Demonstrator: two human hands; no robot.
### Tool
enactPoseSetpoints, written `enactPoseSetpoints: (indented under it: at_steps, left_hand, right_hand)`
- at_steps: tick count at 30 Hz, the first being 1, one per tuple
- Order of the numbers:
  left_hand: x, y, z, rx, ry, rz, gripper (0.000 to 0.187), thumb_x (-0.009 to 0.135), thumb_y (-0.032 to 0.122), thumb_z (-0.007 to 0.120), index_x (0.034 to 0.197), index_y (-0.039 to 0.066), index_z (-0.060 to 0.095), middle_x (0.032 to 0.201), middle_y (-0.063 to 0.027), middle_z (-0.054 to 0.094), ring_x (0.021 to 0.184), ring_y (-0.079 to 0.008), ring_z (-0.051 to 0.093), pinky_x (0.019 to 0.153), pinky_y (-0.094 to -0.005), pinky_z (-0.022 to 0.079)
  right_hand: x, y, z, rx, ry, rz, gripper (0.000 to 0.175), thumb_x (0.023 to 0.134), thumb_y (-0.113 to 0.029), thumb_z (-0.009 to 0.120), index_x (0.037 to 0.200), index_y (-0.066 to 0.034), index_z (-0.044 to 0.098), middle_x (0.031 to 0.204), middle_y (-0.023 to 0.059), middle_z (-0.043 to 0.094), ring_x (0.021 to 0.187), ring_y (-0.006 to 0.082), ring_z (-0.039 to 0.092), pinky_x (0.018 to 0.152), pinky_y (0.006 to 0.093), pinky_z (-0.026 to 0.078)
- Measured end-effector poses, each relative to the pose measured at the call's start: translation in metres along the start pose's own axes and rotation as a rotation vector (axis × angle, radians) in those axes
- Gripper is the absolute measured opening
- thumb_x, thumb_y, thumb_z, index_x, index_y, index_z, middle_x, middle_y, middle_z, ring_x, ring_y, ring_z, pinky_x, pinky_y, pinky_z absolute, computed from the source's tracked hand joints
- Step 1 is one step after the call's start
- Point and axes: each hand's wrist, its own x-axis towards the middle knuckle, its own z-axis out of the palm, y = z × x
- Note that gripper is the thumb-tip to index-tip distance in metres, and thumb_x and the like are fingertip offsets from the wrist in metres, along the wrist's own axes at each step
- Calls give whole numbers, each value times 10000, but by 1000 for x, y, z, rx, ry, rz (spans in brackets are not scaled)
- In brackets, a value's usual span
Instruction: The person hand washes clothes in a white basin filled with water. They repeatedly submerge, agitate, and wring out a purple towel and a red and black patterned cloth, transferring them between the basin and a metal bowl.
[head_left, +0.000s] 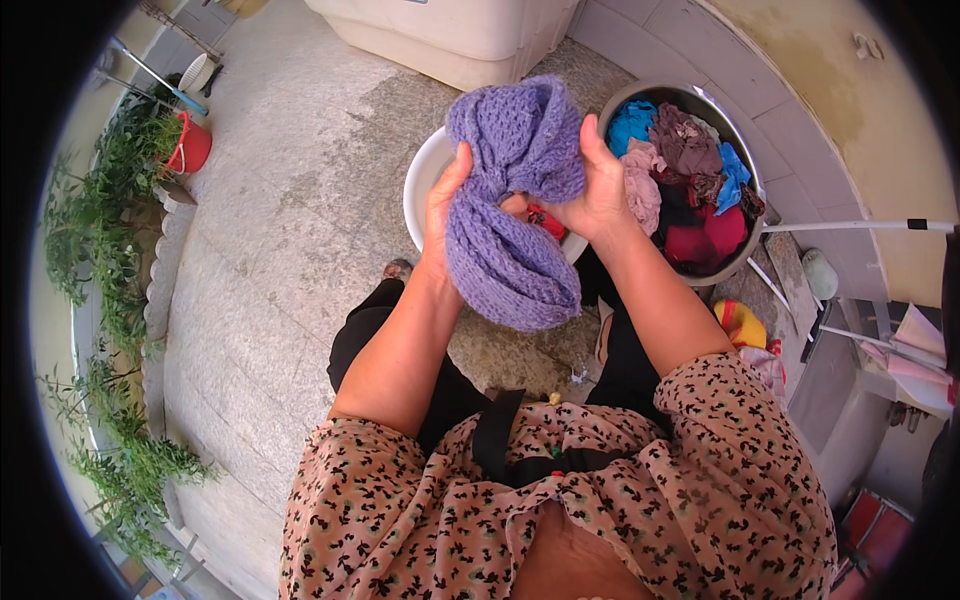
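Observation:
Both my hands hold up a purple knitted piece, perhaps a scarf (517, 142), gathered at its middle so that it bulges above and below. My left hand (446, 202) grips its left side, thumb pointing up. On the right side, my right hand (600, 187) holds it with the thumb raised and fingers partly hidden behind the knit. Beneath it on the ground stands a white basin (420, 180), mostly covered from view. A bit of red patterned cloth (546, 222) shows in or over the basin between my hands.
To the right, a metal basin (756, 161) is heaped with crumpled clothes (686, 142). A large white plastic tub (450, 37) stands ahead near the tiled wall (795, 135). Leafy plants (112, 232) and a red bucket (193, 144) line the left. A white pole (847, 225) juts in from the right.

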Motion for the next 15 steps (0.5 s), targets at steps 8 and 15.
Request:
enactPoseSetpoints:
  at_steps: [8, 15]
  left_hand:
    - [0, 2, 1, 281, 223, -114, 517, 822, 240, 713, 1250, 12, 533, 1114, -153, 651, 956, -264, 662, 815, -373, 546]
    - [-18, 0, 4, 342, 242, -303, 579, 770, 358, 741, 1220, 50, 548, 1017, -134, 660, 729, -221, 648, 547, -291, 502]
  right_hand:
    - [-7, -38, 2, -270, -4, -71, 612, 939, -336, 438, 1392, 71, 389, 1363, 209, 483, 1261, 306, 479, 1097, 424, 340]
    - [-28, -54, 1, -876, -165, -119, 638, 850, -100, 681, 1410, 31, 403, 1323, 154, 529, 1201, 214, 531, 1040, 320, 406]
